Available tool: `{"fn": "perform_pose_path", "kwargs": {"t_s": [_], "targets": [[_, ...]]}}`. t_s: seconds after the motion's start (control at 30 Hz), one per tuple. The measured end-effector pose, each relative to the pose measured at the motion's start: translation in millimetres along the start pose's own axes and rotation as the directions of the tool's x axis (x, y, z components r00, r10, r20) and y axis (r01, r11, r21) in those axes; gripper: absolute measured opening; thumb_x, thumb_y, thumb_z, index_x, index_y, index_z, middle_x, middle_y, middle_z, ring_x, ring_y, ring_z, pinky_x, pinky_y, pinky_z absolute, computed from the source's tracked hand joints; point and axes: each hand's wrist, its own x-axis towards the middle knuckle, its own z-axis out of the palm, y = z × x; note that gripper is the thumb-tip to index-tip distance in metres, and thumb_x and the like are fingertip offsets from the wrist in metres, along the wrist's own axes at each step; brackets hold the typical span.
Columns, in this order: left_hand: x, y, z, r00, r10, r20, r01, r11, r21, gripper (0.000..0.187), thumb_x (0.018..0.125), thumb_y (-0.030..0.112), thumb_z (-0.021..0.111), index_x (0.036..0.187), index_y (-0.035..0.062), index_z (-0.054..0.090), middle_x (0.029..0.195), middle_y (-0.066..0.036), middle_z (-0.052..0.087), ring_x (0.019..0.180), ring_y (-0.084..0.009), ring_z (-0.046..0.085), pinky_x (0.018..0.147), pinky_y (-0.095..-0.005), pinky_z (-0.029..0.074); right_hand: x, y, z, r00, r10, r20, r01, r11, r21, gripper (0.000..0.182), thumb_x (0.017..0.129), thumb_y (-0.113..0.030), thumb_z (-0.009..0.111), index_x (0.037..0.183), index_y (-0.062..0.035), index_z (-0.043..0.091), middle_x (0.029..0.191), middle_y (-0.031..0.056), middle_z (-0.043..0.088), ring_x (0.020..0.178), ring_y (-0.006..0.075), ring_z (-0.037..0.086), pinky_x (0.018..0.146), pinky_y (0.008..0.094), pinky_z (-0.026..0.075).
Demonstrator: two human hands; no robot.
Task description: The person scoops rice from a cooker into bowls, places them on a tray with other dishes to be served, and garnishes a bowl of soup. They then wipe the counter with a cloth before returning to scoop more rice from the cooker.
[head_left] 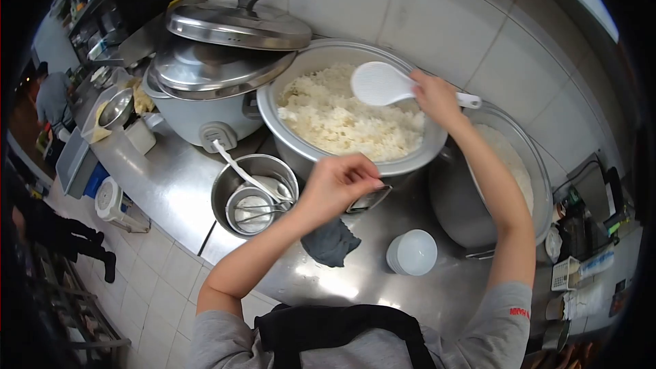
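Note:
A white rice paddle is in my right hand, its flat blade over the large round pot of cooked white rice. My left hand hangs at the pot's near rim with its fingertips pinched together; whatever is between them, if anything, is too small to name. Below that hand a dark grey cloth lies on the steel counter. A white bowl or stack of bowls stands to the cloth's right. On the left, a metal pot holds a smaller cup and a white-handled utensil.
A rice cooker carries stacked metal lids at the back left. Another large pot with white contents is under my right forearm. A lidded white container stands beyond the counter's left edge. Other people are at the far left.

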Motion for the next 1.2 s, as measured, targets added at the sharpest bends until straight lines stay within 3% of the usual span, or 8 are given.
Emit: {"fn": "perform_pose_path", "kwargs": {"t_s": [0.07, 0.27, 0.33, 0.73, 0.77, 0.83, 0.93, 1.2], "targets": [[4.9, 9.6, -42.3, 0.949, 0.228, -0.216, -0.162, 0.945, 0.286, 0.007, 0.076, 0.005, 0.070, 0.076, 0.0027, 0.064, 0.069, 0.002, 0.060, 0.062, -0.0016, 0.051, 0.055, -0.0159, 0.039, 31.0, -34.7, 25.1, 0.997, -0.027, 0.069, 0.026, 1.000, 0.012, 0.014, 0.082, -0.017, 0.053, 0.092, -0.0102, 0.060, 0.078, 0.0151, 0.064, 0.078, 0.0336, 0.062, 0.066, 0.0458, 0.048], [3.0, 19.7, -136.6, 0.797, 0.289, -0.530, -0.209, 0.956, 0.208, 0.014, 0.087, 0.011, 0.060, 0.094, 0.0003, 0.065, 0.077, 0.002, 0.060, 0.068, -0.0025, 0.049, 0.061, -0.0157, 0.039, 84.5, -100.2, 69.0, 0.958, -0.180, 0.224, 0.206, 0.974, -0.097, 0.018, 0.076, -0.025, 0.061, 0.079, -0.0081, 0.066, 0.073, 0.0136, 0.065, 0.073, 0.0314, 0.064, 0.065, 0.0436, 0.049], [-0.7, 17.8, -148.3, 0.803, 0.279, -0.527, -0.182, 0.956, 0.229, 0.015, 0.087, 0.012, 0.059, 0.095, 0.0002, 0.064, 0.079, 0.001, 0.060, 0.070, -0.0030, 0.049, 0.063, -0.0162, 0.039, 89.0, -102.3, 73.6, 0.901, -0.353, 0.252, 0.374, 0.926, -0.040, 0.021, 0.076, -0.030, 0.062, 0.079, -0.0102, 0.065, 0.064, 0.0139, 0.062, 0.066, 0.0316, 0.062, 0.059, 0.0430, 0.047], [13.1, 11.4, -166.3, 0.833, 0.323, -0.450, -0.105, 0.890, 0.444, 0.014, 0.077, 0.009, 0.067, 0.088, 0.0012, 0.066, 0.081, -0.002, 0.060, 0.066, -0.0082, 0.049, 0.059, -0.0220, 0.041, 53.9, -60.0, 21.7, 0.804, -0.558, 0.206, 0.567, 0.823, 0.016, 0.024, 0.080, -0.032, 0.061, 0.075, -0.0093, 0.056, 0.057, 0.0107, 0.057, 0.058, 0.0314, 0.058, 0.055, 0.0435, 0.043], [13.0, 12.8, -166.3, 0.828, 0.341, -0.444, -0.100, 0.870, 0.483, 0.013, 0.075, 0.009, 0.068, 0.086, 0.0020, 0.066, 0.080, -0.002, 0.059, 0.065, -0.0096, 0.049, 0.059, -0.0228, 0.041, 58.4, -56.9, 22.6, 0.804, -0.557, 0.209, 0.566, 0.824, 0.017, 0.024, 0.080, -0.032, 0.061, 0.075, -0.0093, 0.056, 0.057, 0.0107, 0.057, 0.058, 0.0314, 0.058, 0.055, 0.0435, 0.043], [17.0, 11.7, -167.3, 0.818, 0.387, -0.426, -0.129, 0.845, 0.520, 0.012, 0.074, 0.009, 0.068, 0.083, 0.0021, 0.066, 0.081, -0.003, 0.059, 0.066, -0.0104, 0.049, 0.060, -0.0233, 0.041, 75.5, -49.1, 23.7, 0.956, -0.282, 0.079, 0.287, 0.956, -0.062, 0.024, 0.081, -0.034, 0.060, 0.079, -0.0101, 0.057, 0.059, 0.0077, 0.059, 0.061, 0.0285, 0.061, 0.056, 0.0409, 0.047], [20.9, 8.8, -161.8, 0.807, 0.417, -0.418, -0.155, 0.833, 0.532, 0.009, 0.073, 0.008, 0.069, 0.078, 0.0018, 0.064, 0.081, -0.004, 0.059, 0.066, -0.0117, 0.048, 0.061, -0.0244, 0.041, 94.0, -64.1, 67.4, 0.980, -0.183, 0.075, 0.190, 0.976, -0.104, 0.022, 0.081, -0.031, 0.060, 0.083, -0.0096, 0.061, 0.067, 0.0103, 0.063, 0.067, 0.0291, 0.063, 0.061, 0.0420, 0.049], [8.2, 4.3, -170.6, 0.808, 0.389, -0.442, -0.122, 0.845, 0.520, 0.011, 0.072, 0.009, 0.071, 0.077, 0.0026, 0.064, 0.081, -0.003, 0.058, 0.067, -0.0118, 0.047, 0.061, -0.0252, 0.041, 119.9, -100.5, 108.9, 0.890, -0.293, 0.350, 0.327, 0.944, -0.041, 0.022, 0.077, -0.030, 0.062, 0.084, -0.0090, 0.066, 0.074, 0.0142, 0.065, 0.073, 0.0316, 0.063, 0.065, 0.0429, 0.049]]}}
